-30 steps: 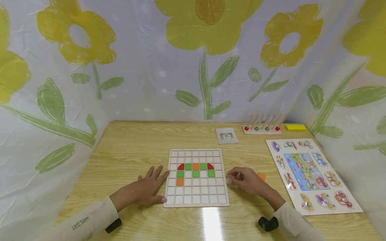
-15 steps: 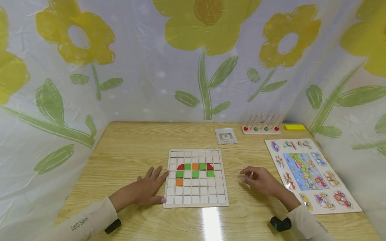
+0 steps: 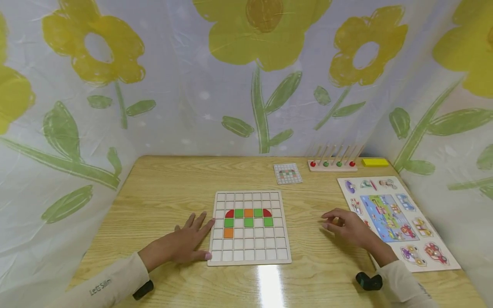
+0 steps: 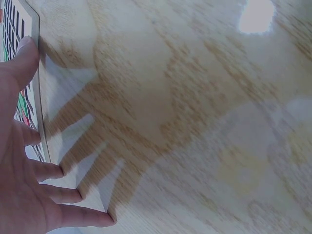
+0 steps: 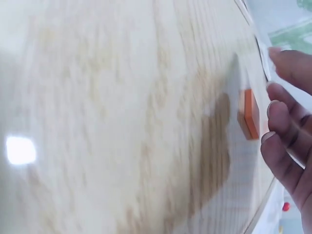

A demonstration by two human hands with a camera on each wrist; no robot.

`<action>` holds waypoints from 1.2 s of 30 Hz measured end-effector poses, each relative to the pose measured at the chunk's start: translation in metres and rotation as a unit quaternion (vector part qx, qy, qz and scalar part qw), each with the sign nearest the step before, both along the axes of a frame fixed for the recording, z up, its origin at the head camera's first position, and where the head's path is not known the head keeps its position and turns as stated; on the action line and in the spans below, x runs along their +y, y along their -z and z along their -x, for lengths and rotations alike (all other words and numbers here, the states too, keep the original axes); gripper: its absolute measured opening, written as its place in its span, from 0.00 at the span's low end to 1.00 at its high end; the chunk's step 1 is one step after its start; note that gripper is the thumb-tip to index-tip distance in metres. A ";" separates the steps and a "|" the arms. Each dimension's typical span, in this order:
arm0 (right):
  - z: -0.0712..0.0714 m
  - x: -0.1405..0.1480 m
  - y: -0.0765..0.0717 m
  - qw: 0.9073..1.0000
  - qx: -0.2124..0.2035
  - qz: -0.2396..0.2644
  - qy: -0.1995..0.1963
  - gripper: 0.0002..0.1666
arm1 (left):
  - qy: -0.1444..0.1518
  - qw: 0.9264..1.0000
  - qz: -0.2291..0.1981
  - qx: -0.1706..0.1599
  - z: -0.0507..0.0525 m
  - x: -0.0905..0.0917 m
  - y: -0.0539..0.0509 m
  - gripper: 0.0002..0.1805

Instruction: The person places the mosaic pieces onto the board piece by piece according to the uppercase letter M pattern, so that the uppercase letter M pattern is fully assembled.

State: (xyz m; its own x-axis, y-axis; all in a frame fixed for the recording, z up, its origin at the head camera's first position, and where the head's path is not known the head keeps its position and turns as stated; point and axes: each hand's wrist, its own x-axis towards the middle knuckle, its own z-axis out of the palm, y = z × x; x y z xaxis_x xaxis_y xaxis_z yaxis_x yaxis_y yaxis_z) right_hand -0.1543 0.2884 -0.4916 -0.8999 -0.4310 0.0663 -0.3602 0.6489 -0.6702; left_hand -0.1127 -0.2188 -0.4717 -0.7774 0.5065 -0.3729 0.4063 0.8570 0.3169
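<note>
My left hand [image 3: 188, 241] lies with fingers spread at the left edge of a white-celled wooden grid board [image 3: 249, 263]; the thumb and a fingertip touch its rim. On the board sit green tiles, such as one [image 3: 248, 222] in the middle, two red rounded tiles, one at the left [image 3: 230, 214], and two orange tiles, the lower one [image 3: 228, 233] at the left. My right hand [image 3: 348, 227] hovers to the board's right with loosely bent fingers and nothing between them. Close by its fingertips in the right wrist view, a loose orange tile [image 5: 250, 114] lies on the table; the hand hides it from the head view.
Behind the board lies a small pattern card [image 3: 288, 174]. A peg stand [image 3: 332, 166] with red and green beads and a yellow block [image 3: 375, 162] stand at the back right. A picture puzzle board [image 3: 420, 256] lies at the right, partly under my right forearm.
My right hand has moved right, away from the board's edge, over the spot where the loose orange tile showed earlier. The left hand and the tiles on the board stay as they were.
</note>
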 end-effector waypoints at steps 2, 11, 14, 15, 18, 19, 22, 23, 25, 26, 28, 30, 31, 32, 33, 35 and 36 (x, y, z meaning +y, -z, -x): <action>0.001 0.004 0.000 1.000 -0.002 -0.002 -0.004 0.14 | 0.001 1.000 0.000 0.001 0.000 0.000 0.000 0.54; 0.005 0.015 0.000 0.998 0.008 -0.053 0.022 0.16 | 0.003 1.000 -0.004 0.004 0.000 -0.001 -0.001 0.53; 0.005 0.016 -0.001 0.997 0.006 -0.067 0.026 0.16 | 0.003 1.000 -0.004 0.005 -0.001 0.000 -0.002 0.53; 0.004 0.016 -0.001 0.997 0.007 -0.070 0.026 0.15 | 0.004 1.000 -0.005 0.006 -0.001 0.000 -0.002 0.53; 0.004 0.017 -0.001 0.997 0.011 -0.071 0.025 0.15 | 0.004 1.000 -0.004 0.006 -0.001 0.001 -0.002 0.53; 0.003 0.017 -0.001 0.997 0.013 -0.069 0.025 0.15 | 0.004 1.000 -0.004 0.007 -0.001 0.001 -0.003 0.53; 0.003 0.018 0.000 0.997 0.015 -0.065 0.024 0.15 | 0.004 1.000 -0.001 0.007 -0.001 0.001 -0.002 0.53; 0.003 0.018 0.001 0.998 0.015 -0.065 0.024 0.15 | 0.004 1.000 0.000 0.008 -0.001 0.002 -0.003 0.53; 0.003 0.018 0.001 0.998 0.012 -0.062 0.025 0.15 | 0.005 1.000 -0.002 0.009 -0.001 0.001 -0.003 0.54; 0.003 0.018 0.002 0.998 0.013 -0.061 0.023 0.15 | 0.006 1.000 -0.003 0.010 -0.001 0.001 -0.003 0.54; 0.003 0.017 0.002 0.998 0.012 -0.059 0.021 0.14 | 0.008 1.000 -0.006 0.010 -0.002 0.001 -0.003 0.54; 0.003 0.016 0.001 0.998 0.006 -0.056 0.019 0.14 | 0.008 1.000 -0.007 0.009 -0.002 0.001 -0.003 0.54; 0.003 0.015 0.001 0.998 0.000 -0.056 0.019 0.14 | 0.008 1.000 -0.007 0.008 -0.002 0.001 -0.002 0.54; 0.003 0.014 0.001 0.998 -0.009 -0.056 0.019 0.13 | 0.007 1.000 -0.006 0.008 -0.002 0.001 -0.002 0.54; 0.003 0.014 0.000 0.998 -0.018 -0.056 0.021 0.13 | 0.007 1.000 -0.005 0.008 -0.002 0.001 -0.001 0.53; 0.004 0.012 0.000 0.997 -0.037 -0.061 0.023 0.13 | 0.006 1.000 -0.002 0.008 -0.001 0.000 0.000 0.53; 0.004 0.011 -0.001 0.997 -0.044 -0.064 0.022 0.13 | 0.005 1.000 -0.001 0.008 -0.001 0.000 0.000 0.53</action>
